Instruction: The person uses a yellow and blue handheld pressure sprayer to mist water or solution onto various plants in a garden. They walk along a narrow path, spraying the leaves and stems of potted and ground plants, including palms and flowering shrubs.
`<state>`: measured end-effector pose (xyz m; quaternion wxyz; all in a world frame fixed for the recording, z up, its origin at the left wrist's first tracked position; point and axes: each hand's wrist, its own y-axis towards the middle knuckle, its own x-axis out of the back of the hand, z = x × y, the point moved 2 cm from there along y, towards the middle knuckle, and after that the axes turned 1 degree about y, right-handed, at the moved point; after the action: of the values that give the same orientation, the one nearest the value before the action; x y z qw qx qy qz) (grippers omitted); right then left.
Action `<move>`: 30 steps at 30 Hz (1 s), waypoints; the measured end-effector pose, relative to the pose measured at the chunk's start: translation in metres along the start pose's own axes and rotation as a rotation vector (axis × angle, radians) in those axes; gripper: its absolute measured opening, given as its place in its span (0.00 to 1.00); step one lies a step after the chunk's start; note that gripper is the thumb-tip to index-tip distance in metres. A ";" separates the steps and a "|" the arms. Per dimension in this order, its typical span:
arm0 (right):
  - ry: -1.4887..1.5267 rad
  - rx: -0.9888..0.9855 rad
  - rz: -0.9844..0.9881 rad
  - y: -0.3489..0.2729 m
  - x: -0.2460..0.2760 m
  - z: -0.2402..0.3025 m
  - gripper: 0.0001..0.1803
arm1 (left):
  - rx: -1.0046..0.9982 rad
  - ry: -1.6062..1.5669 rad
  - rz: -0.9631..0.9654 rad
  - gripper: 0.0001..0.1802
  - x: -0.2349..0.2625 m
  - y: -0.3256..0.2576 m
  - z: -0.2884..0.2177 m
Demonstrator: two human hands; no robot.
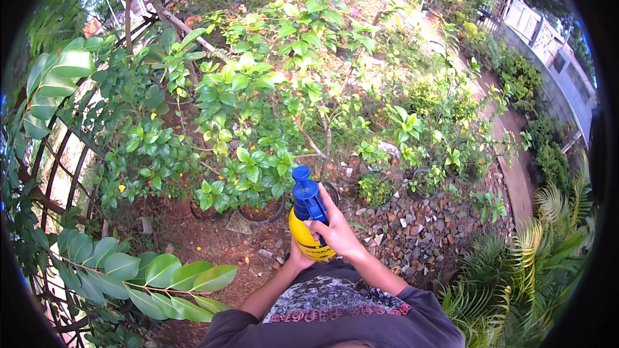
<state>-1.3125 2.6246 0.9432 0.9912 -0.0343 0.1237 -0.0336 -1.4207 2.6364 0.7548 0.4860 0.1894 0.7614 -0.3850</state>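
Observation:
A yellow pump sprayer [300, 229] with a blue pump top is held upright, slightly tilted, in front of my chest. My right hand [338, 232] is closed round its blue handle, with the thumb lying across the front of it. Low on the yellow tank, my left hand [299, 257] grips from beneath and the left side; most of its fingers are hidden behind the tank. Just beyond the sprayer, a leafy green shrub [250, 166] grows in a dark pot [267, 216].
Loose stones [412, 235] cover the ground on the right, near palm fronds [525, 277]. A large-leaved branch [161, 283] reaches in at lower left beside a metal lattice [55, 167]. Flowering bushes fill the far middle; a narrow path [509, 148] runs along the right.

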 end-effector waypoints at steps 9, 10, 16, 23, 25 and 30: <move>0.045 -0.006 -0.029 -0.007 0.001 -0.009 0.53 | -0.018 0.027 -0.007 0.27 0.006 -0.005 0.004; 0.050 -0.007 -0.034 -0.008 0.001 -0.009 0.53 | -0.012 0.022 -0.012 0.27 0.007 -0.005 0.004; 0.025 -0.020 -0.029 -0.010 -0.001 -0.005 0.52 | 0.009 -0.002 -0.004 0.27 0.013 -0.006 0.008; 0.298 -0.147 0.030 -0.019 0.010 0.005 0.53 | 0.043 -0.086 0.480 0.31 0.006 -0.004 0.003; 0.416 -0.117 -0.008 -0.020 0.025 0.009 0.46 | 0.130 0.106 0.238 0.33 -0.026 -0.010 0.004; 0.366 -0.043 -0.253 -0.038 0.037 -0.004 0.37 | 0.302 0.187 0.432 0.28 -0.027 0.003 0.015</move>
<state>-1.2804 2.5837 0.9333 0.9392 -0.0638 0.2967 -0.1607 -1.3979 2.6291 0.7739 0.4510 0.4523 0.6788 -0.3622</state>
